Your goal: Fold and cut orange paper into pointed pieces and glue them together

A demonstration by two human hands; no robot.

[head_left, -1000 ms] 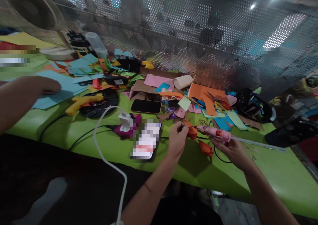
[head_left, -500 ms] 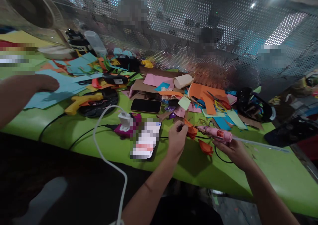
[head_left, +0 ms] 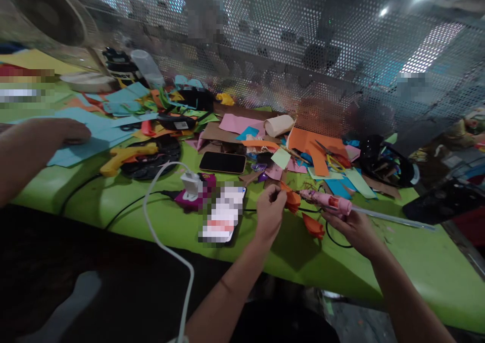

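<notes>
My left hand [head_left: 271, 206] pinches a curled orange paper piece [head_left: 291, 199] above the green table. In my right hand [head_left: 350, 228] is a pink glue gun [head_left: 329, 202], a long clear glue stick [head_left: 394, 218] jutting from its back end. The gun's nozzle points left and meets or nearly meets the orange paper; I cannot tell whether they touch. Just below, a second folded orange paper piece [head_left: 313, 226] lies on the table. To the left of my left hand are a phone with a lit screen [head_left: 223, 215] and a dark phone [head_left: 223, 162].
A co-worker's hand [head_left: 74, 131] rests on blue paper at the left. Near it lies a yellow glue gun [head_left: 129, 157] on a black dish. A white cable [head_left: 166, 249] runs from a purple power strip [head_left: 189, 194]. Paper scraps and scissors [head_left: 329, 153] line the perforated screen [head_left: 265, 55].
The glue gun in my right hand has shifted very slightly left. My left hand keeps its hold on the orange paper, and the co-worker's arm has moved slightly.
</notes>
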